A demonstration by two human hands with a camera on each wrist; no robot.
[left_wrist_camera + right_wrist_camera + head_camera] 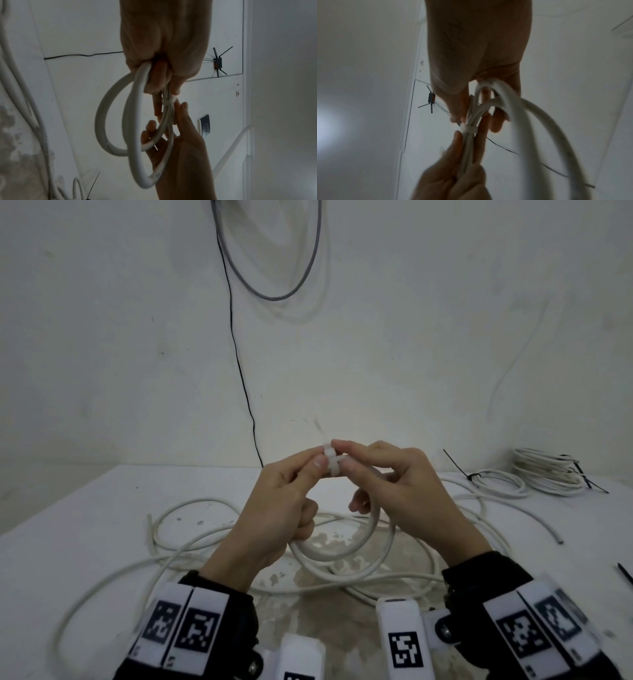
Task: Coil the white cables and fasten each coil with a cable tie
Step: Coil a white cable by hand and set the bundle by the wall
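Both my hands, left hand (277, 498) and right hand (397, 484), pinch a small white cable coil (337, 546) above the tabletop (102, 508); its white plastic cable tie (330, 462) is on. Two tied coils (534, 474) lie far right. Loose white cable (178, 529) waits.

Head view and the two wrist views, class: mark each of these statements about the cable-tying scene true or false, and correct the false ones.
1. Both hands hold the white coil up off the table. True.
2. The tie around the held coil is black. False: it is white; black ties sit on the finished coils at the far right.
3. The left hand and right hand pinch the coil on either side of the tie. True.
4. All cable on the table is already coiled. False: loose white cable sprawls over the tabletop.
5. A grey cable loop hangs on the wall behind. True.
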